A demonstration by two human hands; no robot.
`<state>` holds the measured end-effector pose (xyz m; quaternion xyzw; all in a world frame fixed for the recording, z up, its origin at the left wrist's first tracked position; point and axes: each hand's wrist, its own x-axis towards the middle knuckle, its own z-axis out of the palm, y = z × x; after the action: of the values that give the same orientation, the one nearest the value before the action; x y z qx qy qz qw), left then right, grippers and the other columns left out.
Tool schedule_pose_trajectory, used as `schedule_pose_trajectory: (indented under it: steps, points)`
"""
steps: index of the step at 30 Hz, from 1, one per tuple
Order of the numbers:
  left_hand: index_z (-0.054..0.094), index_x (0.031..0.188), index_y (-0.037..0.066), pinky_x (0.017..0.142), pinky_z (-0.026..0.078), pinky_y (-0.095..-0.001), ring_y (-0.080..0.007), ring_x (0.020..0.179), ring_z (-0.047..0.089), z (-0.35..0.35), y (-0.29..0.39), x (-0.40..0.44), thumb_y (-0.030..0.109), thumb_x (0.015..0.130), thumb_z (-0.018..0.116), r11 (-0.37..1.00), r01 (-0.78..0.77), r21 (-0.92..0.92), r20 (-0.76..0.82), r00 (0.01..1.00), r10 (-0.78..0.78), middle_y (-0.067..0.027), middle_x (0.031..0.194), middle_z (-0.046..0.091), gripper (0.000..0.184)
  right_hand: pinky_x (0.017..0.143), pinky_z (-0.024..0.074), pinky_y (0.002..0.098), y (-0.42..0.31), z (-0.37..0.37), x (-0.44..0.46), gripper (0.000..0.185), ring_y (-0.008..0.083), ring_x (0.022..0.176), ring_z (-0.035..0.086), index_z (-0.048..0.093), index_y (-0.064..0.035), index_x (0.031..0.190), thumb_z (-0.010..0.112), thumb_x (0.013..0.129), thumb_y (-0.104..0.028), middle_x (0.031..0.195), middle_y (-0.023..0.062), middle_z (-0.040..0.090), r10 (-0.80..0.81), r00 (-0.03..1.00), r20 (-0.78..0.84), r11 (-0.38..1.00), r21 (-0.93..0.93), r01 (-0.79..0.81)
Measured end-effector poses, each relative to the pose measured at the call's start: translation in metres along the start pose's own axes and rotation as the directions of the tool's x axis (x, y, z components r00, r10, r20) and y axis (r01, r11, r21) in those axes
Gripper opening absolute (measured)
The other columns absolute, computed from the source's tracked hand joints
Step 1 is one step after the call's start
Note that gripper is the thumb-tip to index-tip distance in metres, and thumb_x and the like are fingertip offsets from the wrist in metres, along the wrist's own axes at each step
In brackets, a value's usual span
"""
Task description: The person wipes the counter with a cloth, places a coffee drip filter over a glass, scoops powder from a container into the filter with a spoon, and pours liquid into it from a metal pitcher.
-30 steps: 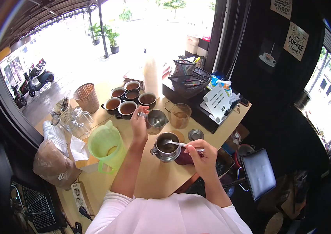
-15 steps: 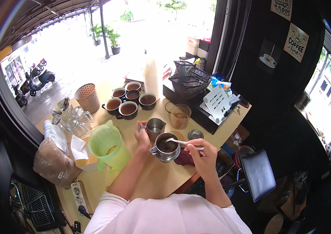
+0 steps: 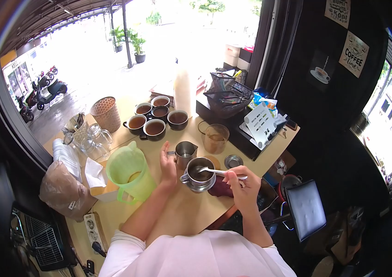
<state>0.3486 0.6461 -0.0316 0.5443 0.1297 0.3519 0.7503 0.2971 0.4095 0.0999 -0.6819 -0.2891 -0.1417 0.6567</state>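
Note:
My right hand [image 3: 243, 186] pinches a spoon [image 3: 219, 171], its tip dipped into dark coffee in a metal drip filter cup [image 3: 198, 180]. This cup has a side handle and a wide base rim. Just behind it stands a small steel pitcher [image 3: 186, 151] with a spout. My left hand [image 3: 167, 165] is upright beside the pitcher's handle, fingers stretched and apart; whether it touches the handle is unclear. A clear glass cup [image 3: 216, 139] with brown contents and a round metal lid [image 3: 233, 161] are behind and to the right. A dark red cloth [image 3: 221, 188] lies under my right hand.
Several black cups [image 3: 154, 129] of brown drink stand at the back. On the left are a green pitcher [image 3: 129, 171], glass mugs [image 3: 99, 135], a woven basket [image 3: 105, 114] and a brown bag [image 3: 64, 189]. A black box [image 3: 233, 134] holds baskets and a sign at right.
My left hand's fingers have loosened from the pitcher's handle and straightened. The spoon has shifted slightly inside the filter cup. The whole view has moved a little.

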Motion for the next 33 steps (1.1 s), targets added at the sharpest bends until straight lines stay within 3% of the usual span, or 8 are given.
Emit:
schedule_pose_trajectory:
  steps: [2,4,7,13,16,19,28,33]
  points:
    - [0.040,0.137,0.002,0.110,0.026,-0.0360,-0.0229,0.136,0.033,-0.004,0.001,-0.009,0.017,0.101,0.033,0.973,-0.211,0.099,0.051,0.977,0.206,-0.0174,0.147,0.035,0.040,0.055,0.0429,0.0181,-0.002,0.002,0.001,0.010,0.0062,0.061,0.057,0.064,0.0029,0.088,0.060,0.092,-0.004,0.073,0.0047,0.065,-0.006,0.999,-0.049,1.000,0.030,0.008]
    - [0.036,0.140,0.002,0.116,0.013,-0.0409,-0.0265,0.144,0.020,0.001,0.040,-0.031,0.025,0.102,0.033,0.846,-0.478,0.236,0.168,0.878,0.449,-0.0187,0.149,0.032,0.044,0.052,0.0441,0.0176,-0.002,0.001,0.002,0.009,0.0046,0.063,0.058,0.065,0.0034,0.089,0.063,0.091,-0.005,0.077,0.0055,0.066,-0.017,1.000,-0.012,1.000,-0.007,0.017]
    - [0.025,0.145,0.004,0.116,0.012,-0.0455,-0.0311,0.144,0.019,0.007,0.052,-0.042,0.045,0.101,0.030,0.807,-0.590,0.011,0.296,0.773,0.561,-0.0186,0.152,0.026,0.061,0.051,0.0442,0.0173,0.002,0.000,0.003,0.010,0.0036,0.063,0.058,0.065,0.0038,0.089,0.065,0.090,-0.006,0.080,0.0055,0.067,-0.026,0.999,0.019,1.000,-0.014,0.027]
    - [0.017,0.147,0.005,0.116,0.014,-0.0440,-0.0301,0.141,0.025,0.000,0.040,-0.072,0.050,0.089,0.059,0.901,-0.421,-0.107,0.491,0.765,0.416,-0.0216,0.151,0.025,0.085,0.051,0.0431,0.0182,-0.001,0.002,0.002,0.009,0.0047,0.063,0.058,0.065,0.0026,0.088,0.067,0.088,-0.006,0.077,0.0046,0.066,-0.023,1.000,-0.005,0.999,-0.024,0.023]
    - [0.018,0.147,0.005,0.114,0.022,-0.0421,-0.0287,0.138,0.032,0.000,0.041,-0.083,0.028,0.083,0.073,0.931,-0.349,-0.107,0.561,0.752,0.346,-0.0189,0.148,0.031,0.088,0.051,0.0432,0.0190,-0.002,0.003,0.003,0.007,0.0064,0.062,0.058,0.065,0.0008,0.087,0.069,0.087,-0.005,0.075,0.0047,0.065,-0.104,0.994,0.027,0.991,-0.087,0.105]
    - [0.017,0.147,0.004,0.111,0.030,-0.0397,-0.0262,0.135,0.037,-0.007,0.029,-0.089,0.008,0.077,0.075,0.984,-0.141,-0.106,0.594,0.785,0.176,-0.0157,0.145,0.035,0.091,0.050,0.0431,0.0199,0.003,0.002,0.002,0.006,0.0084,0.060,0.058,0.066,-0.0009,0.086,0.070,0.085,-0.005,0.074,0.0056,0.064,-0.144,0.989,-0.015,0.983,-0.113,0.142]
    - [0.017,0.147,0.003,0.111,0.034,-0.0382,-0.0231,0.133,0.039,-0.006,0.024,-0.090,0.000,0.077,0.072,0.969,0.038,-0.244,0.603,0.789,0.121,-0.0123,0.142,0.036,0.089,0.049,0.0417,0.0216,-0.002,0.006,0.002,0.007,0.0106,0.058,0.057,0.065,-0.0003,0.085,0.071,0.083,-0.003,0.072,0.0067,0.063,-0.195,0.981,-0.012,0.968,-0.166,0.190]
    - [0.018,0.147,0.003,0.111,0.034,-0.0377,-0.0224,0.132,0.039,-0.006,0.034,-0.088,-0.001,0.075,0.072,0.984,0.025,-0.174,0.619,0.780,0.089,-0.0116,0.142,0.035,0.090,0.050,0.0421,0.0216,-0.007,0.011,0.004,0.007,0.0107,0.058,0.057,0.064,0.0004,0.084,0.070,0.084,-0.002,0.072,0.0071,0.064,-0.180,0.984,0.007,0.968,-0.179,0.178]
